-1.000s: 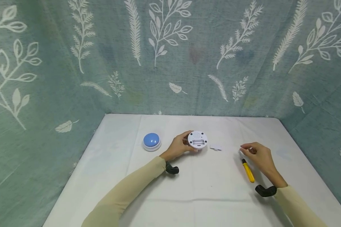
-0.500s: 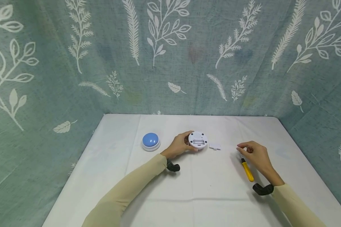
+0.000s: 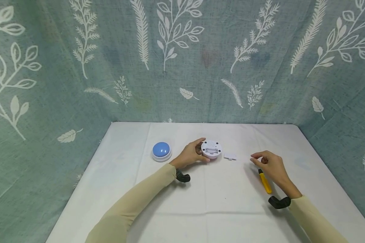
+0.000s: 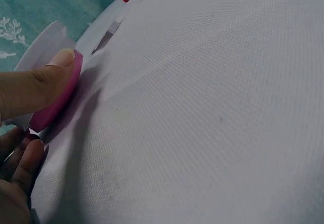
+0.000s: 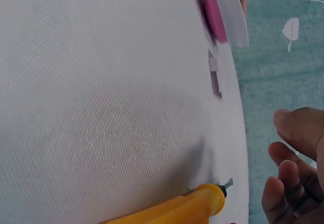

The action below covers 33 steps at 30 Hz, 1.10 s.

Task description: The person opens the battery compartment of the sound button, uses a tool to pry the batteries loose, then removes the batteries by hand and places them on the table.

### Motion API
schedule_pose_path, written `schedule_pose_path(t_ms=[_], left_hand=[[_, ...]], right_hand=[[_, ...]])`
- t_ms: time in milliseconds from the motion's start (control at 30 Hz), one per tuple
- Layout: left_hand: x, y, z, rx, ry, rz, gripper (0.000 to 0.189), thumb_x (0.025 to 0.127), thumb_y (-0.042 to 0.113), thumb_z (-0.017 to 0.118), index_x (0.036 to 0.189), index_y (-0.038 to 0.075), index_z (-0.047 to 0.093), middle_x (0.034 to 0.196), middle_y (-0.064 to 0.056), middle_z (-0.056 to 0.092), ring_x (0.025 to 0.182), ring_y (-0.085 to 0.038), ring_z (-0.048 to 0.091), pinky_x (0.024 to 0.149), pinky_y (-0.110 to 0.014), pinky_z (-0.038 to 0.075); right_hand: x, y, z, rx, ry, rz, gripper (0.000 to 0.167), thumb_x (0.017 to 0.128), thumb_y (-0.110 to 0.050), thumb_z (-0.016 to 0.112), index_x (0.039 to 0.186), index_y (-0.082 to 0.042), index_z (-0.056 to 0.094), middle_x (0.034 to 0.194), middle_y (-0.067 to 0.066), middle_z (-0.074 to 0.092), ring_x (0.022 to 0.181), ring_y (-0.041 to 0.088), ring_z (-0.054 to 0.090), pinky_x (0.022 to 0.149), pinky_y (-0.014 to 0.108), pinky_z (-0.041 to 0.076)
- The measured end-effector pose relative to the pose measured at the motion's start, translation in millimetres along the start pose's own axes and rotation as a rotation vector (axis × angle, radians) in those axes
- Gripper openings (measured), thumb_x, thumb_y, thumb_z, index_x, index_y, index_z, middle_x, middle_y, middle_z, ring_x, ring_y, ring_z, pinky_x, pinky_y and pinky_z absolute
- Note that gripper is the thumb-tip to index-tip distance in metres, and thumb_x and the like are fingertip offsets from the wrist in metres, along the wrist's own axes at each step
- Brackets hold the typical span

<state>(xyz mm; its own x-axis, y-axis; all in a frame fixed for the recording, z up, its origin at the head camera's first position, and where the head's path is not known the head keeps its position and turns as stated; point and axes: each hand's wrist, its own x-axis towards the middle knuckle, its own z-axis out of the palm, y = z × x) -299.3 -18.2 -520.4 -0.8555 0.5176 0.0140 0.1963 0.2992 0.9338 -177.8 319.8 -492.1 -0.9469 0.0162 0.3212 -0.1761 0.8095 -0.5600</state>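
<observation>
My left hand (image 3: 188,156) grips a round push button (image 3: 212,145) by its side, thumb at the front. Its white base, with a battery compartment and several dark screw holes or feet, faces up toward the head camera; the pink dome (image 4: 63,95) points down in the left wrist view. Just right of it lies a small white battery cover (image 3: 230,156). My right hand (image 3: 272,168) hovers with bent fingers, and nothing shows between thumb and fingers in the right wrist view. Below it lies a screwdriver with a yellow handle (image 3: 265,182), its shaft partly hidden in the head view.
A second push button with a blue dome (image 3: 161,150) stands upright left of my left hand. A white cloth covers the table (image 3: 182,222). Green leaf-patterned fabric (image 3: 182,67) hangs behind the table and along both sides.
My right hand has drifted a little left, off the screwdriver's tip. My left hand has tipped the pink push button slightly. The screwdriver and battery cover stay put.
</observation>
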Motion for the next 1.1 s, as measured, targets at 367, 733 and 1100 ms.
schedule_pose_path(t_ms=[367, 733, 1100], left_hand=[[-18.4, 3.7, -19.6, 0.027, -0.017, 0.019, 0.103, 0.077, 0.020, 0.094, 0.161, 0.012, 0.035, 0.145, -0.009, 0.055, 0.118, -0.024, 0.061, 0.095, -0.033, 0.054], [-49.3, 11.5, -51.1, 0.050, 0.021, 0.042, 0.083, 0.081, 0.029, 0.091, 0.152, 0.019, 0.050, 0.141, -0.016, 0.058, 0.119, -0.029, 0.062, 0.093, -0.034, 0.055], [-79.5, 20.9, -91.2, 0.094, 0.036, 0.129, 0.060, 0.083, 0.037, 0.089, 0.136, 0.026, 0.064, 0.128, -0.005, 0.067, 0.108, -0.026, 0.067, 0.091, -0.038, 0.055]], right_hand=[[6.4, -13.5, 4.6, 0.033, -0.042, -0.071, 0.022, 0.092, -0.019, 0.081, 0.111, -0.008, 0.079, 0.093, 0.004, 0.071, 0.063, 0.014, 0.051, 0.050, 0.025, 0.042], [15.5, -35.9, 18.4, 0.069, -0.074, -0.149, 0.027, 0.091, -0.022, 0.082, 0.113, -0.008, 0.078, 0.100, 0.003, 0.075, 0.074, 0.013, 0.062, 0.061, 0.025, 0.050], [25.7, -65.2, 34.6, 0.136, -0.102, -0.223, 0.030, 0.088, -0.020, 0.084, 0.117, -0.013, 0.076, 0.103, 0.007, 0.075, 0.072, 0.010, 0.063, 0.065, 0.028, 0.054]])
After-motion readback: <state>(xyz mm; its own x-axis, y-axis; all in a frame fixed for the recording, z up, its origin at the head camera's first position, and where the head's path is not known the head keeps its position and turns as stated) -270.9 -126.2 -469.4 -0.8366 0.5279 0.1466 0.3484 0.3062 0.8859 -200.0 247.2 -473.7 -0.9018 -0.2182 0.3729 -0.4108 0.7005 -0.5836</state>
